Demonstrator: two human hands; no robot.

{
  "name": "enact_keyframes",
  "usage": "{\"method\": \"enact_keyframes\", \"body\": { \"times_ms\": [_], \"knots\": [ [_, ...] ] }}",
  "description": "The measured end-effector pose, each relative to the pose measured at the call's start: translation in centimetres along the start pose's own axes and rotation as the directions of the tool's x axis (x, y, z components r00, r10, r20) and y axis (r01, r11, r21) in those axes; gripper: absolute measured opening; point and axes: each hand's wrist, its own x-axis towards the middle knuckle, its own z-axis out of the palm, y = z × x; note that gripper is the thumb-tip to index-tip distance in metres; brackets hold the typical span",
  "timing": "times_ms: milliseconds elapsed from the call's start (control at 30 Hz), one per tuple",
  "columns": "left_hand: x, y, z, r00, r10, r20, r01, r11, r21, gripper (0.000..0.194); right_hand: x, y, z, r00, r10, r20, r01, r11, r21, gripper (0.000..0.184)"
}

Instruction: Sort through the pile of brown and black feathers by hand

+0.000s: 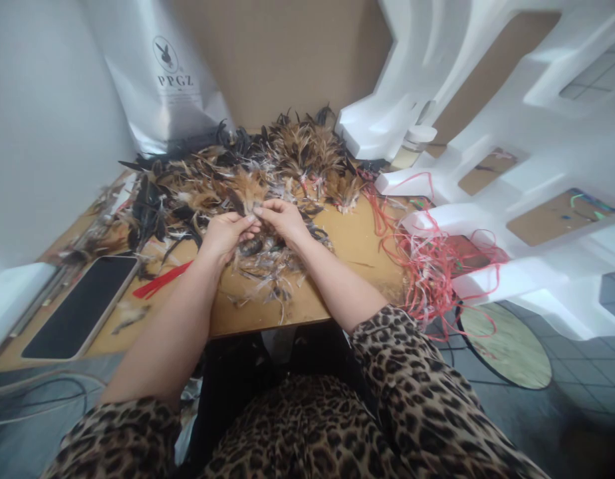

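Observation:
Both hands meet over the middle of the table, pinching a small bunch of brown feathers (248, 189) whose tips point away from me. My left hand (227, 233) is closed with its thumb on the lower part of the bunch. Touching the same spot from the other side, my right hand (283, 219) is closed too, thumb and forefinger together. Right behind lies a wide heap of brown and black feathers (307, 150). Feather scraps (272, 269) are scattered below my hands. Beside my left forearm lie red strips (160, 281).
A phone (82, 306) lies at the left of the table (352, 239). Tangled pink-red strings (431, 266) hang over the right edge against white foam pieces (526, 286). A lidded jar (414, 143) and a silver bag (162, 86) stand at the back. A round stool (506, 346) is lower right.

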Motion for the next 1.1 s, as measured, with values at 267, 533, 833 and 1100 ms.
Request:
{"method": "enact_keyframes", "body": {
  "times_ms": [267,533,833,1100],
  "knots": [
    [-0.2,0.6,-0.3,0.965,-0.186,0.184,0.211,0.969,-0.128,0.008,0.1,0.2,-0.2,0.991,0.072,0.116,-0.084,0.991,0.1,0.035],
    [0.0,0.3,-0.7,0.963,-0.174,0.208,0.194,0.977,-0.084,0.008,0.3,0.6,-0.5,0.979,0.107,0.174,-0.124,0.989,0.086,0.035],
    [0.4,0.0,-0.7,0.988,-0.121,0.094,0.133,0.981,-0.141,0.009,-0.1,0.3,-0.1,0.995,-0.055,0.083,0.067,0.987,-0.148,0.025],
    [0.5,0.2,-1.0,0.971,-0.209,0.115,0.229,0.951,-0.208,0.009,-1.2,-0.3,-0.1,0.883,-0.345,0.32,0.46,0.497,-0.735,0.025]
  ]
}}
